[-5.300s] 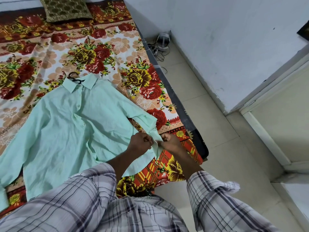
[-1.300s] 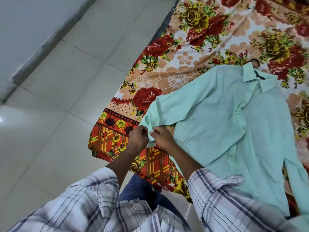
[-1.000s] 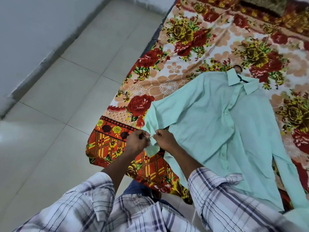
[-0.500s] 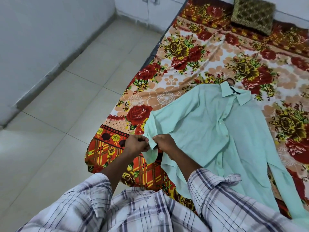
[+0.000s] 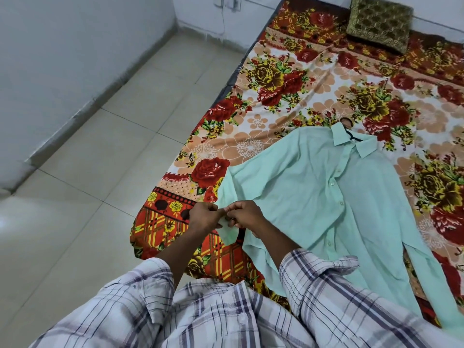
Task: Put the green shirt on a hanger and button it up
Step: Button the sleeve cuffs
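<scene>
Since five seconds ago the person has shifted to the opposite side of the bed, and both hands now work at the shirt's other sleeve; over the last half second they have stayed on that cuff. The green shirt lies flat, front up, on a flowered bedspread, with its collar pointing away from the person and a dark hanger showing at the neck. The buttons down the front look fastened. The near sleeve is folded towards the bed's edge, and its cuff sits between the two hands. The left hand and the right hand meet fingertip to fingertip, each with curled fingers pinching the cuff. The rest of the shirt spreads to the right of the hands. A patterned cushion rests at the bed's far end. A pale tiled floor lies to the left.
</scene>
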